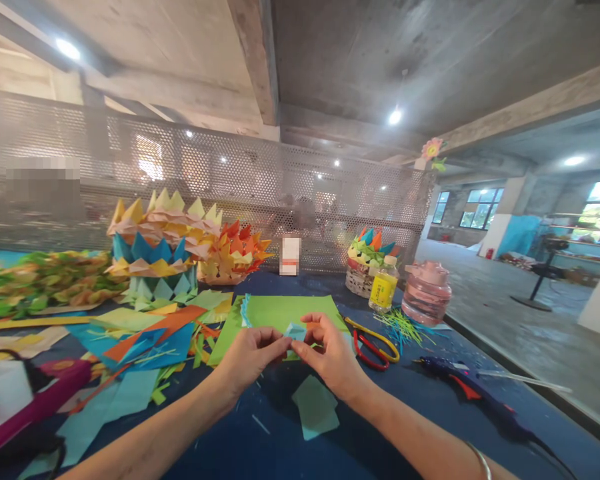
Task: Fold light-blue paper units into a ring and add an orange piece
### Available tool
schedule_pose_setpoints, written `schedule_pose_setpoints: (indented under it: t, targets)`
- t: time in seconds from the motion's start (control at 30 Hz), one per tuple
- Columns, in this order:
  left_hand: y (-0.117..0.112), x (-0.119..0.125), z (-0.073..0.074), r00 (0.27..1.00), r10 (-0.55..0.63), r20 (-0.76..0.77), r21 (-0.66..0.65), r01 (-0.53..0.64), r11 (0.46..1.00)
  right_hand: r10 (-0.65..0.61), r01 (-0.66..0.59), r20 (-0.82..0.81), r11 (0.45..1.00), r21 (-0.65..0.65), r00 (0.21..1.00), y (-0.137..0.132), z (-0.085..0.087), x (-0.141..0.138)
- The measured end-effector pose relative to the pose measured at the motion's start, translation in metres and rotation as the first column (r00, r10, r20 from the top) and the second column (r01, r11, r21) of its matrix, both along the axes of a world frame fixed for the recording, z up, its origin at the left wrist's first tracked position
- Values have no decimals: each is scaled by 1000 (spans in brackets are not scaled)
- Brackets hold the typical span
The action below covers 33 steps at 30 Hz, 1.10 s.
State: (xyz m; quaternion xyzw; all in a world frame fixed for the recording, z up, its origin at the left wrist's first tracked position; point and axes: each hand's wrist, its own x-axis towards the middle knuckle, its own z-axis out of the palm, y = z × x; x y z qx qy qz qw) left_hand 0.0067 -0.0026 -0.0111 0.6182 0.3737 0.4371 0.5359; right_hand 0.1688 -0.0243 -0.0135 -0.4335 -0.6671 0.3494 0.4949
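My left hand (253, 357) and my right hand (330, 353) meet over the dark blue table (405, 407), both pinching a small light blue folded paper piece (296, 331) between fingertips. Right behind it lies a stack of green paper sheets (280, 313). A pale teal paper square (316, 407) lies flat on the table just below my hands. Red and yellow scissors (373, 343) rest immediately right of my right hand.
Folded paper crowns (160, 247) and an orange one (237, 253) stand at the back left, with paper scraps (145, 340) around. A yellow-labelled bottle (383, 285), pink jar (426, 292), blue glue gun (460, 380) and pink glue gun (35, 400) sit around. The table edge (510, 370) runs along the right.
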Motion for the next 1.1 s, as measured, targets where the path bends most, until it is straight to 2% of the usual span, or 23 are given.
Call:
schedule_pose_setpoints:
  t: [0.2,0.33,0.47,0.63,0.77,0.87,0.97,1.1]
  targets:
    - [-3,1,-1,998,-18,-61,58,21,998,8,-10,-70,1000,-30,998,-1,2,0]
    - [-4,-1,4,992,-45,-115,84,54,995,30,-34,-78,998,-49,997,-2,3,0]
    - [-1,-5,9,985,-74,-156,49,83,995,35,-36,-21,998,-46,999,-1,5,2]
    - [7,-10,10,988,-89,-130,-3,89,996,42,-44,-61,999,-26,997,1,6,3]
    - [3,-10,14,990,-61,-126,-5,61,998,6,-9,-66,999,-34,998,1,6,2]
    - [-1,-9,17,978,-115,-173,-1,117,993,-41,36,-100,998,-56,994,0,7,2]
    - [-4,-8,17,965,-166,-201,-22,165,986,-13,12,-49,999,-33,999,-1,8,3]
    - [-2,-8,14,984,-91,-156,-45,85,995,13,-13,9,1000,-7,1000,-4,10,1]
